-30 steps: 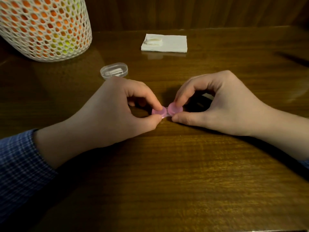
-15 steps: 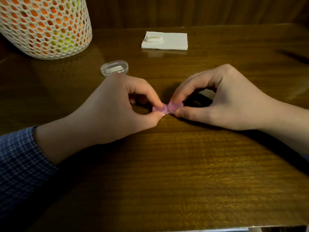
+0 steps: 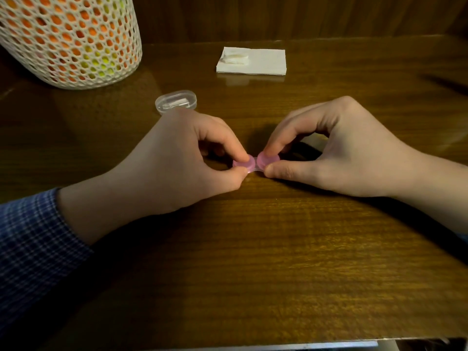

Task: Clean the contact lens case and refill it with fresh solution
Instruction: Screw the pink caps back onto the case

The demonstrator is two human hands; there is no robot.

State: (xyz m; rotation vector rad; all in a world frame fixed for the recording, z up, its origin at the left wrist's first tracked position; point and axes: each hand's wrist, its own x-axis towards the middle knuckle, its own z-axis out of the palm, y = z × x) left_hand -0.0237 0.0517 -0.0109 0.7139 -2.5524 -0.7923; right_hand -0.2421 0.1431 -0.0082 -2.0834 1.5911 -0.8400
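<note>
A pink contact lens case (image 3: pixel 255 163) with two round caps lies on the dark wooden table (image 3: pixel 253 249), in the middle of the view. My left hand (image 3: pixel 177 163) pinches the left cap between thumb and forefinger. My right hand (image 3: pixel 336 150) pinches the right cap the same way. Both wrists rest on the table. My fingertips hide part of each cap. No solution bottle is in view.
A small clear plastic box (image 3: pixel 176 102) sits just behind my left hand. A folded white tissue (image 3: pixel 255 62) with a small white piece on it lies at the back. A large white mesh container (image 3: pixel 68 39) of orange and yellow things stands at the back left.
Both hands stay pinched on the caps. The hands and case sit slightly higher in the view than a second ago; the fingers have shifted only a little.
</note>
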